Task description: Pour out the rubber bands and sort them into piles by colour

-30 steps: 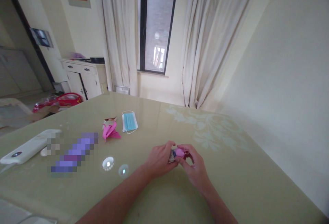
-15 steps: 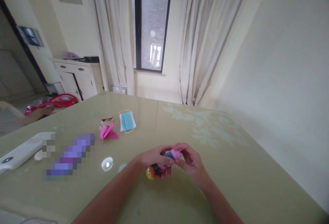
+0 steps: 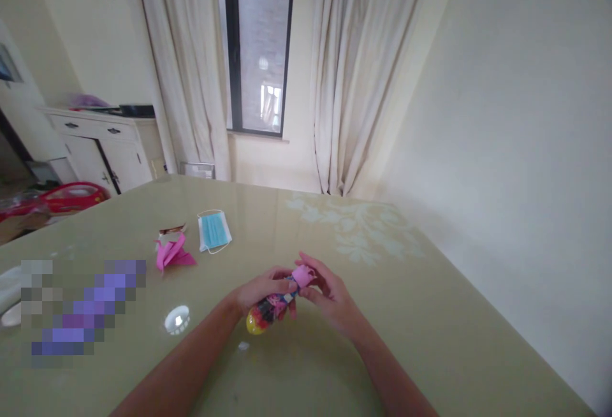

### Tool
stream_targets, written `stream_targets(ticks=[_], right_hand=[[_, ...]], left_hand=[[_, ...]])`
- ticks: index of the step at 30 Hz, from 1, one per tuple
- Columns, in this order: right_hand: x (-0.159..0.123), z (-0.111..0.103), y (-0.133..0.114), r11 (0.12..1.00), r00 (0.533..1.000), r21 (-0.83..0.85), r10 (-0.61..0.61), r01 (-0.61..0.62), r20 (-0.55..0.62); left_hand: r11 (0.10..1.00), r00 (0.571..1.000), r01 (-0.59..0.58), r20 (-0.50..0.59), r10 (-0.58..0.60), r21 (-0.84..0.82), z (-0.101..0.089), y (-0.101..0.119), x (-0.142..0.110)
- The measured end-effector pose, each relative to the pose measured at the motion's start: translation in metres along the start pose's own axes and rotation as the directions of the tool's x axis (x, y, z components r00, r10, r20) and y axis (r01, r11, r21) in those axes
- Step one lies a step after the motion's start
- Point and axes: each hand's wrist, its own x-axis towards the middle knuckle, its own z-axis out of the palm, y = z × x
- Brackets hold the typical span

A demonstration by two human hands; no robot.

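Note:
A small colourful bottle (image 3: 274, 306) with a pink cap and a yellow rounded end is held tilted over the table, its cap pointing up and to the right. My left hand (image 3: 261, 288) wraps round the bottle's body from the left, thumb on top. At the other end, the fingers and thumb of my right hand (image 3: 329, 291) curl about the pink cap (image 3: 303, 275). The palm side of the left hand is hidden.
On the table (image 3: 430, 340) at left lie a pink folded-paper piece (image 3: 173, 254), a blue face mask (image 3: 214, 231) and a pixelated purple item (image 3: 88, 308). A white cabinet (image 3: 102, 149) stands beyond the table. A wall (image 3: 526, 149) rises on the right.
The view has turned to the right, so everything sits further left. Both hands still hold the bottle; more of its body now shows, and the right fingers have shifted around the cap.

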Motion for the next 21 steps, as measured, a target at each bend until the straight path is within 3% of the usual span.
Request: stream_targets(ticks=[4, 8, 14, 18, 21], right_hand=[[0.001, -0.007, 0.003, 0.988, 0.994, -0.130, 0.067, -0.077, -0.083], [0.001, -0.018, 0.003, 0.976, 0.990, -0.210, 0.031, -0.060, -0.136], [0.000, -0.033, 0.007, 0.987, 0.984, -0.094, 0.120, -0.133, -0.133], [-0.006, -0.036, 0.007, 0.989, 0.988, 0.060, 0.140, -0.137, -0.060], [-0.010, -0.038, 0.003, 0.998, 0.997, 0.025, 0.053, -0.051, -0.064]], left_hand=[[0.999, 0.976, -0.031, -0.216, 0.032, 0.010, 0.018, 0.004, 0.002], [0.999, 0.963, -0.006, -0.269, 0.019, 0.049, 0.036, 0.003, 0.009], [0.968, 0.984, 0.077, -0.172, -0.036, 0.239, 0.054, 0.004, 0.024], [0.989, 0.985, 0.117, -0.137, -0.104, 0.089, 0.042, -0.008, 0.027], [0.981, 0.982, 0.191, 0.009, -0.191, -0.040, 0.027, -0.021, 0.025]])
